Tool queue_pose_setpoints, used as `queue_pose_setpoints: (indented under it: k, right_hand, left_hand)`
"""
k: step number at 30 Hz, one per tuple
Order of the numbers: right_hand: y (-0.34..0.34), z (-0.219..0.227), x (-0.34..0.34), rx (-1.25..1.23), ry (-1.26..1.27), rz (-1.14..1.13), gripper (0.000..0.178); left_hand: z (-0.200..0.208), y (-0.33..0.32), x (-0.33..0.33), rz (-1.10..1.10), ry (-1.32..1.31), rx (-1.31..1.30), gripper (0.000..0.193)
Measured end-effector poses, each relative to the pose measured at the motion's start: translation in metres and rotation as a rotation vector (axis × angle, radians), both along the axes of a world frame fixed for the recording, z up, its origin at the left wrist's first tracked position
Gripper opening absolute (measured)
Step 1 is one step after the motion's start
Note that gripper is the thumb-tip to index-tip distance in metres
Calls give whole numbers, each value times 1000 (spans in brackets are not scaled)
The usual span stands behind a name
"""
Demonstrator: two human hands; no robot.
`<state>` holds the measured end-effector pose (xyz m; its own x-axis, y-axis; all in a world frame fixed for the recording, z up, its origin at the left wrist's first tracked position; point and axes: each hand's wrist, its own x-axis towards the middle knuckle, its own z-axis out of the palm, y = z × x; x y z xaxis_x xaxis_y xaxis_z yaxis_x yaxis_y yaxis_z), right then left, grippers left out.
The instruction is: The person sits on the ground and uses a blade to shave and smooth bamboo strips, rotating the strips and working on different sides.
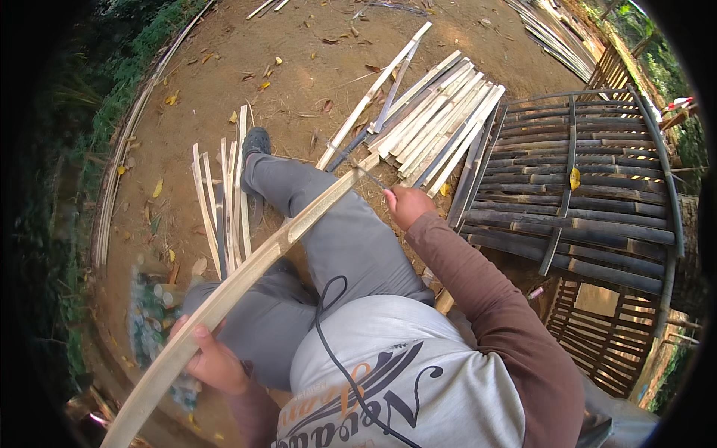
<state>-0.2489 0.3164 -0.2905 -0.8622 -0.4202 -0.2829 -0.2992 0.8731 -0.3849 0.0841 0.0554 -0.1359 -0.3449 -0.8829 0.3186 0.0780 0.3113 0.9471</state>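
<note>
A long split bamboo strip [258, 260] slants across my lap from the lower left toward the upper middle, its pale inner face showing. My left hand [216, 362] is closed around its lower part, thumb on the near side. At the strip's far end, my right hand [409, 206] is a fist around what looks like a knife [371, 176]; its handle is hidden in the fingers. The thin dark blade lies against or very near the strip's end; contact is hard to make out.
A pile of split bamboo strips [441, 119] lies ahead on the dirt ground. More strips [209, 194] lie left of my foot. A dark slatted bamboo bench [579, 179] stands at right. Clear plastic bottles [149, 310] sit at left. A black cord [340, 351] hangs over my shirt.
</note>
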Motion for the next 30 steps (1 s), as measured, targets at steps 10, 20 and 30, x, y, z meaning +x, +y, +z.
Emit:
queue_pose_setpoints:
  k: [10,20,30]
  right_hand:
    - [7,-39,-12,-141,106,12,47]
    - [11,-48,-42,-13,20,-98,52]
    - [93,-94,-88,-929,-847,-1032,48]
  left_hand:
    - [-3,-5,-3,19,-9,63,43]
    - [-6,-4,10,13,-26,77,41]
    - [4,-3,-3,-345,128,-5,26]
